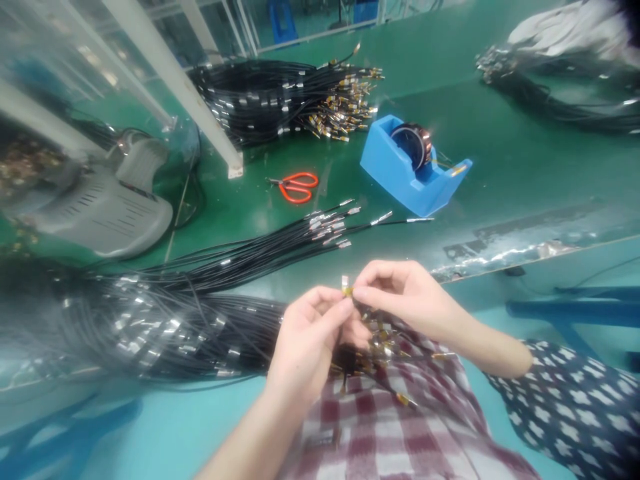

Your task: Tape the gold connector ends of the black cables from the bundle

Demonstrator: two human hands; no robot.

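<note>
Between the fingertips of both hands is the end of a black cable (pixel 346 283), with a small silvery tip and a yellowish band of tape. My left hand (pixel 313 330) is closed, pinching this end between thumb and fingers. From the other side, my right hand (pixel 400 290) pinches at the yellowish tape. Below the hands, a thick bundle of black cables (pixel 240 327) runs over the table edge, its yellow-taped ends resting on a checked apron (pixel 395 420). Another group of black cables with silvery tips (pixel 270 250) lies on the table just beyond.
A blue tape dispenser (pixel 395 163) holds a brown roll. Red-handled scissors (pixel 299 187) lie left of it. Behind is a heap of taped cables (pixel 280 97). A grey machine (pixel 100 207) and a white post (pixel 185 87) stand at left; coiled cables (pixel 560 107) lie far right.
</note>
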